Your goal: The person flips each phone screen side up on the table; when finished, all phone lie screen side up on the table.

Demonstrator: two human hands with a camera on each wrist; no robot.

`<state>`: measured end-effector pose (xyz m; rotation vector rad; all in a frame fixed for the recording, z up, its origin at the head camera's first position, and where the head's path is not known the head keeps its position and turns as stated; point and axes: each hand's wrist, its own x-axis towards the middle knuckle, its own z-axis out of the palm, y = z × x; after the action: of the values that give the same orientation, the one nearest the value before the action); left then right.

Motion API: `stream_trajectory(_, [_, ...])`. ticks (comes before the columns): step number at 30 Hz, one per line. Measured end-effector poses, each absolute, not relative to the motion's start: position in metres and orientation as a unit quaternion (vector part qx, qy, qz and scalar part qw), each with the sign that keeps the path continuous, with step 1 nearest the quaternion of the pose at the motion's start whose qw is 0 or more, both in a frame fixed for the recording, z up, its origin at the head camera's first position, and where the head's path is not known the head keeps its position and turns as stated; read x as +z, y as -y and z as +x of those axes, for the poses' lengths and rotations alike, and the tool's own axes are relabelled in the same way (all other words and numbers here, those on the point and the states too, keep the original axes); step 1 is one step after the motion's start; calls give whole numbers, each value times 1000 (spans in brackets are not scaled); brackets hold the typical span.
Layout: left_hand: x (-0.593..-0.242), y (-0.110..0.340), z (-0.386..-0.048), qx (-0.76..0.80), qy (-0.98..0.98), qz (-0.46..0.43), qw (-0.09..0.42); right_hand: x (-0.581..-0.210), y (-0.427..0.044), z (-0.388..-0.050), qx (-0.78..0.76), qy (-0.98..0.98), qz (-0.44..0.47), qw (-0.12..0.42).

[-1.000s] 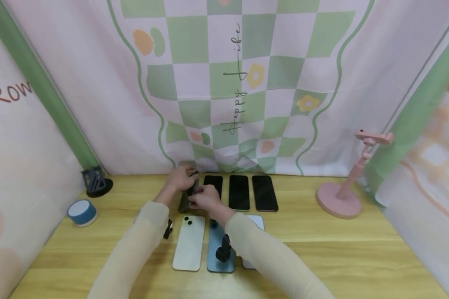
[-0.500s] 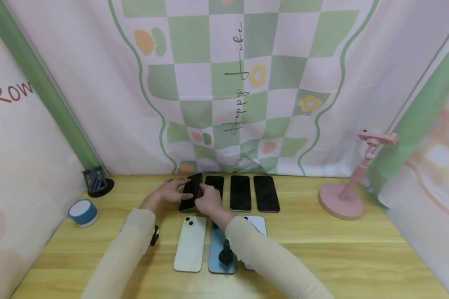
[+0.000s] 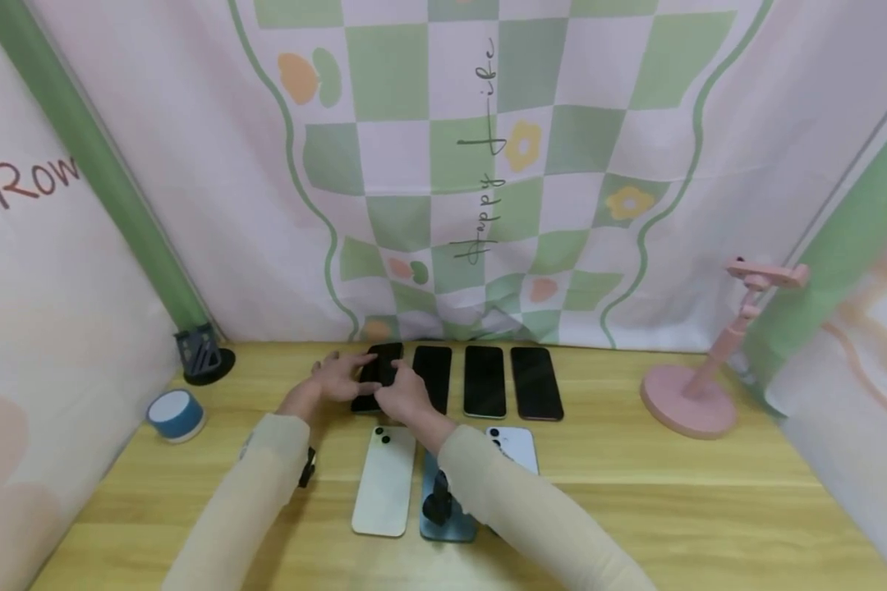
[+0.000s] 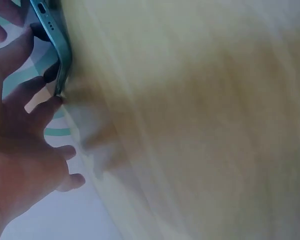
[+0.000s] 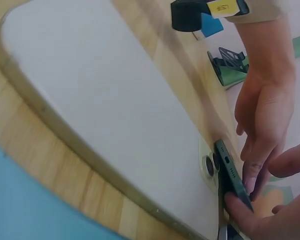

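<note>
A dark-screened phone (image 3: 386,355) with a green-blue frame (image 4: 57,42) lies at the left end of the back row. My left hand (image 3: 337,377) reaches over it from the left, index finger and thumb spread and touching its screen side. From the right, my right hand (image 3: 405,396) holds its lower right side between thumb and index finger. In the right wrist view, the right thumb (image 5: 242,215) meets the phone's near edge. A white phone (image 3: 384,484) lies face down in front, close to the held phone.
Three more phones lie screen up to the right, such as this black one (image 3: 484,382). A blue phone (image 3: 451,525) is partly under the right forearm, beside a pale phone (image 3: 517,447). A pink stand (image 3: 687,400), blue-white round container (image 3: 176,413) and black stand (image 3: 205,355) flank them.
The dark phone has gone from tilted up between both hands to lying screen up, and it has shifted slightly left from its neighbour. My left hand has dropped lower over its screen.
</note>
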<state>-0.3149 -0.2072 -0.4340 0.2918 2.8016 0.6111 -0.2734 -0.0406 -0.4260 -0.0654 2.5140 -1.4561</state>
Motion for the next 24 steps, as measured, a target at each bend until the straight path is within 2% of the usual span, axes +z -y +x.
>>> stream_trajectory(17, [-439,207,-312,191,-970,86,120,-422,48,-277,-525,-830,-11,187])
stream_trajectory(24, [-435,202,-308,166,-976,81,119,-422,46,-278,-535,-822,-17,193])
